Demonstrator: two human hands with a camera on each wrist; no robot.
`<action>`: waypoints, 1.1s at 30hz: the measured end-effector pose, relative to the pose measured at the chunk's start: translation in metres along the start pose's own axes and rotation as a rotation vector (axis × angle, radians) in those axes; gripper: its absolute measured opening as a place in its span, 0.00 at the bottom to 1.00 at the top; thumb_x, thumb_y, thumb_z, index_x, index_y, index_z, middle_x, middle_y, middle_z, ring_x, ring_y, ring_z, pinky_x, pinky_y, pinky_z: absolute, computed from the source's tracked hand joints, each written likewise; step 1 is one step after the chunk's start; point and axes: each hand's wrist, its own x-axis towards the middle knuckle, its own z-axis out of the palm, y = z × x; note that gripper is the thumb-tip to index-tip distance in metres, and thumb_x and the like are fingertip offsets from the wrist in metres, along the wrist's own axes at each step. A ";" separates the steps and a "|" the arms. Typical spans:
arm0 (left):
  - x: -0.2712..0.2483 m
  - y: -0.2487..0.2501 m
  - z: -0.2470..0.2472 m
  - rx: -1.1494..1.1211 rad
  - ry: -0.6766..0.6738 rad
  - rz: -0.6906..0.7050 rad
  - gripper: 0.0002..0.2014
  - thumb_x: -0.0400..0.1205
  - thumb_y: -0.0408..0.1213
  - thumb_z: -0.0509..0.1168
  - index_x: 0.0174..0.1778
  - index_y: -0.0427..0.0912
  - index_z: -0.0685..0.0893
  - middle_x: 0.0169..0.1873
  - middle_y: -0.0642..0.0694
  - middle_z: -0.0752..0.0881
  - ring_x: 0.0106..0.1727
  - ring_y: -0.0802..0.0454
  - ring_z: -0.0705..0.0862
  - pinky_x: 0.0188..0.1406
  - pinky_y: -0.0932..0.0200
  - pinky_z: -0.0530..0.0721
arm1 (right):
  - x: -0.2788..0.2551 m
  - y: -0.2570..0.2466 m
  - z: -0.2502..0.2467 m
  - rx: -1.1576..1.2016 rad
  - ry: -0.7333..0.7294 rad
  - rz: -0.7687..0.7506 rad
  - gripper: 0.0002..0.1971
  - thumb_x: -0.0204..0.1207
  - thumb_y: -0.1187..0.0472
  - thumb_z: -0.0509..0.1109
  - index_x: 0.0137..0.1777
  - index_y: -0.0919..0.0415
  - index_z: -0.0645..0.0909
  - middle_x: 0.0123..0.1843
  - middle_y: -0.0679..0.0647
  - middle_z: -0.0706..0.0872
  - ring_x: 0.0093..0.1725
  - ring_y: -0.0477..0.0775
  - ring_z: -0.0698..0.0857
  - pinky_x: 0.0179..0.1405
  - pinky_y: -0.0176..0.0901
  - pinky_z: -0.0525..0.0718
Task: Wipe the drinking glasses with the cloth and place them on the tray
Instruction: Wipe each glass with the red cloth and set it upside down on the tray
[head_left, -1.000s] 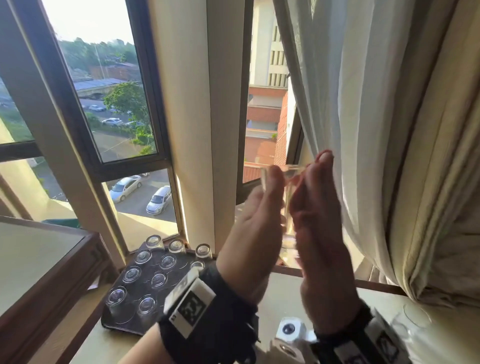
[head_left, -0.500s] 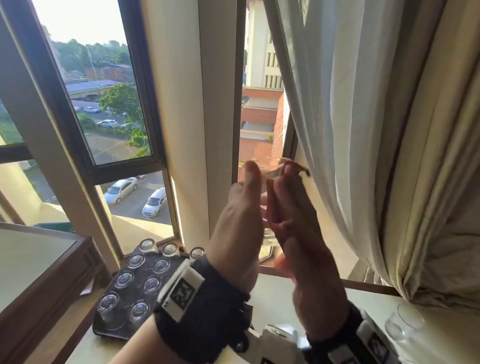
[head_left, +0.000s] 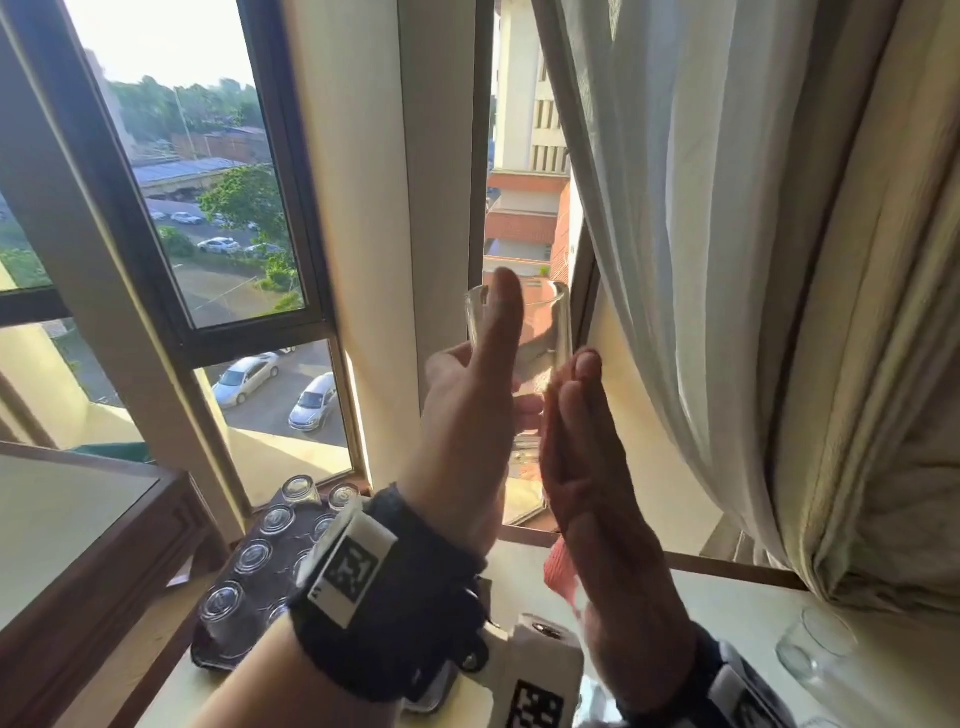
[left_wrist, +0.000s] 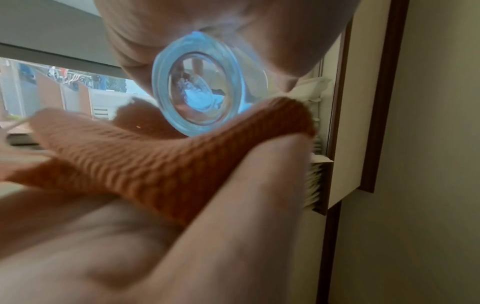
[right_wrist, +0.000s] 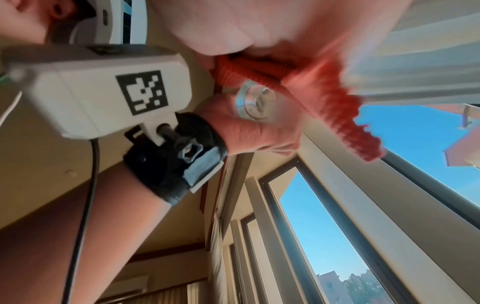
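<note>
While the left hand (head_left: 467, 415) grips the glass (head_left: 540, 332), the flat right hand (head_left: 587, 467) should press the cloth (head_left: 561, 571) evenly around it.

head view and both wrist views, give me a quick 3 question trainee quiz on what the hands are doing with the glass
1. True or false: the clear drinking glass is held up in front of the window, off the table.
2. Which hand presses the orange ribbed cloth against the glass? A) left hand B) right hand
3. Fill in: the dark tray at lower left holds several glasses standing ____ side up.

Key
1. True; both hands hold it raised before the window.
2. B; the cloth lies under the right hand's flat fingers, its end hanging below the palm.
3. Bottom; their thick bases face up.
</note>
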 end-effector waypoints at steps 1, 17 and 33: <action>0.002 -0.003 -0.003 0.054 0.017 0.002 0.58 0.54 0.85 0.67 0.77 0.57 0.70 0.78 0.48 0.80 0.72 0.43 0.86 0.79 0.37 0.79 | -0.002 0.003 0.000 0.019 0.017 0.015 0.27 0.93 0.52 0.47 0.89 0.61 0.54 0.91 0.55 0.54 0.90 0.58 0.52 0.89 0.55 0.56; -0.001 -0.023 -0.010 0.014 -0.069 0.024 0.40 0.78 0.74 0.55 0.70 0.43 0.82 0.50 0.44 0.89 0.48 0.50 0.90 0.52 0.52 0.84 | 0.020 -0.001 -0.010 0.083 0.127 0.045 0.26 0.91 0.46 0.46 0.87 0.48 0.64 0.85 0.55 0.72 0.83 0.56 0.72 0.79 0.45 0.74; 0.000 -0.035 0.007 -0.033 -0.099 0.038 0.37 0.80 0.76 0.55 0.69 0.48 0.82 0.50 0.42 0.86 0.49 0.46 0.86 0.62 0.40 0.85 | 0.034 -0.004 -0.031 0.200 0.187 0.144 0.30 0.88 0.46 0.54 0.88 0.54 0.60 0.75 0.62 0.82 0.69 0.54 0.87 0.63 0.48 0.87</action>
